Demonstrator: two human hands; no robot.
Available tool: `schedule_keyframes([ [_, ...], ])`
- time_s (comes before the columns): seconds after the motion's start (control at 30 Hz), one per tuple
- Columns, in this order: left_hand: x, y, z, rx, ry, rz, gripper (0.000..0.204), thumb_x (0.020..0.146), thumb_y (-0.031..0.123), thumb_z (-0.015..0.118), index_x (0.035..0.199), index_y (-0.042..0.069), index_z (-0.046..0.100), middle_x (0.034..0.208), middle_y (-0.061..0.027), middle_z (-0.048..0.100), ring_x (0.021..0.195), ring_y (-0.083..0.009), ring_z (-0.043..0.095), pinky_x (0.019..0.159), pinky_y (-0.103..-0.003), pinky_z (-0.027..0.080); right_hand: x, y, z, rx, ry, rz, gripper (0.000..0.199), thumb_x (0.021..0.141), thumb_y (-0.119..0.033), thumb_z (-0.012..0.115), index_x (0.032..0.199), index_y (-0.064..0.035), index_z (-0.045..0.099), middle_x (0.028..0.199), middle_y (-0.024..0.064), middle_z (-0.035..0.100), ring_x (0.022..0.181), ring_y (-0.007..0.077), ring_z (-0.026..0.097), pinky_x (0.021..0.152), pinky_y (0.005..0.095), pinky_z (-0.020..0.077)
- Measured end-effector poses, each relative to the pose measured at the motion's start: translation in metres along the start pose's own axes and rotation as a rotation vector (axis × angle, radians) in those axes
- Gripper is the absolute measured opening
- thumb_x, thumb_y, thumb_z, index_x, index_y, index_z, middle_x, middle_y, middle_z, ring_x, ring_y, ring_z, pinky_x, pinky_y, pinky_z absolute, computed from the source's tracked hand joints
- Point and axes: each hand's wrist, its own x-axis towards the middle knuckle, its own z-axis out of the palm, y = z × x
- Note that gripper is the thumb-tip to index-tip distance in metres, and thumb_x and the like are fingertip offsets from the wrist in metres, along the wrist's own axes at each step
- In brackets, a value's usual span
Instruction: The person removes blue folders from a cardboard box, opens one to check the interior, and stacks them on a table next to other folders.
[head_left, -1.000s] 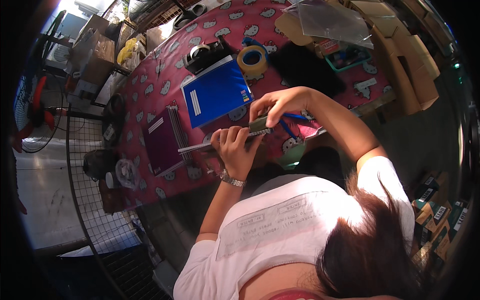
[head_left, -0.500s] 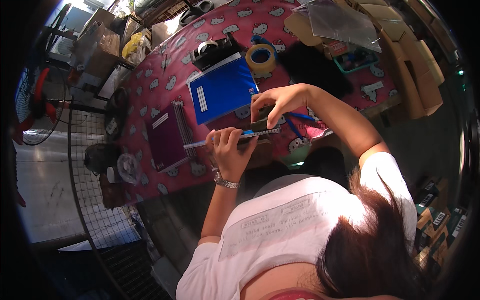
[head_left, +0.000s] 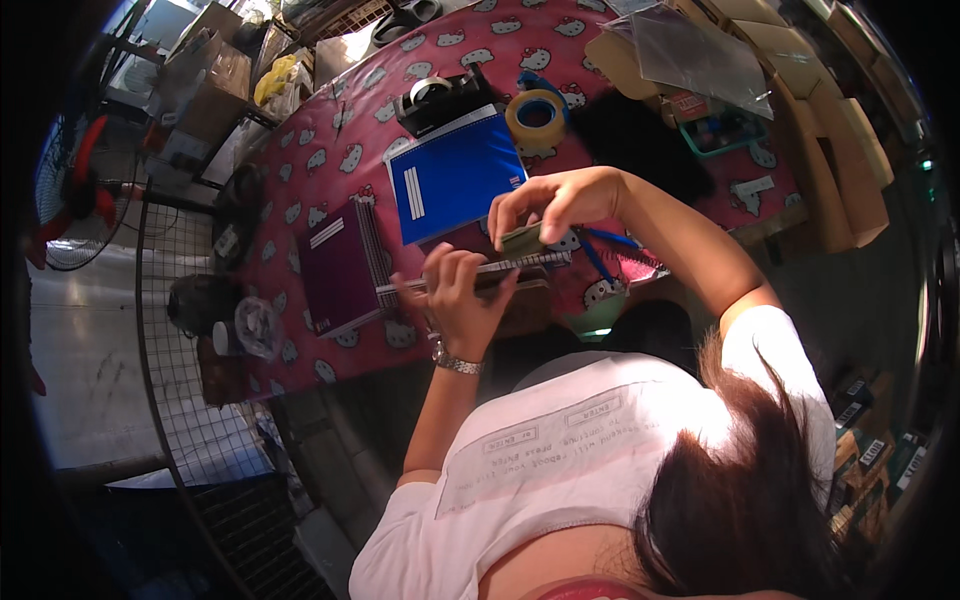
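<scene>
My left hand [head_left: 458,293], with a metal watch at the wrist, grips a spiral-bound notebook [head_left: 520,264] held edge-on above the near edge of the table. My right hand [head_left: 556,198] arches over the notebook's right end. Its fingertips pinch a small olive-coloured piece [head_left: 522,238] against the notebook's top. On the red patterned tablecloth [head_left: 330,150] just beyond lie a blue notebook [head_left: 455,178] and a purple spiral notebook [head_left: 338,266]. What the olive piece is stays unclear.
A yellow-brown tape roll [head_left: 537,112] and a black tape dispenser [head_left: 440,95] sit behind the blue notebook. Blue pens [head_left: 602,250], a black cloth [head_left: 640,150], a clear plastic bag [head_left: 700,55] and cardboard boxes [head_left: 830,100] lie to the right. A wire-mesh panel [head_left: 180,400] and red fan [head_left: 70,190] stand left.
Both hands stay on the notebook in nearly the same place. The right fingers have shifted slightly on the small olive piece, and the view has drifted a little.
</scene>
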Motion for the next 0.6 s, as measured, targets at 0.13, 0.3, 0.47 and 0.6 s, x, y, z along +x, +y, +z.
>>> schedule_keyframes([
  [0.13, -0.006, -0.006, -0.002, 0.173, 0.063, -0.177, 0.044, 0.057, 0.042, 0.088, 0.086, 0.021, 0.062, 0.1, 0.0028, 0.061, 0.129, -0.0305, 0.046, 0.104, -0.074, -0.007, 0.005, 0.002, 0.003, 0.177, -0.172, -0.094, 0.056, 0.065, -0.034, 0.08, 0.11, -0.0038, 0.068, 0.114, 0.0065, 0.055, 0.108, 0.0188, 0.053, 0.095, 0.0317, 0.0383],
  [0.3, -0.008, -0.02, -0.004, 0.043, 0.113, -0.155, 0.044, 0.056, 0.037, 0.089, 0.081, 0.014, 0.06, 0.09, -0.0036, 0.058, 0.108, -0.0308, 0.052, 0.098, -0.052, 0.034, 0.014, -0.004, 0.008, 0.16, -0.131, -0.099, 0.062, 0.061, -0.038, 0.081, 0.111, -0.0037, 0.067, 0.115, 0.0068, 0.056, 0.106, 0.0186, 0.053, 0.091, 0.0311, 0.0394],
  [0.47, -0.005, -0.02, -0.01, 0.072, 0.11, -0.137, 0.045, 0.056, 0.038, 0.089, 0.079, 0.013, 0.061, 0.087, -0.0033, 0.058, 0.096, -0.0271, 0.054, 0.087, -0.045, 0.04, 0.019, 0.005, 0.014, 0.433, -0.175, -0.208, 0.06, 0.062, -0.037, 0.079, 0.112, -0.0041, 0.068, 0.115, 0.0107, 0.055, 0.105, 0.021, 0.054, 0.092, 0.0317, 0.0403],
  [0.6, -0.005, -0.025, -0.011, 0.16, 0.098, -0.12, 0.047, 0.055, 0.044, 0.089, 0.079, 0.015, 0.061, 0.088, -0.001, 0.059, 0.097, -0.0252, 0.054, 0.093, -0.05, 0.034, 0.022, 0.001, 0.016, -0.193, 0.11, 0.106, 0.057, 0.063, -0.034, 0.079, 0.108, -0.0013, 0.068, 0.117, 0.011, 0.056, 0.106, 0.0201, 0.054, 0.093, 0.0327, 0.0402],
])
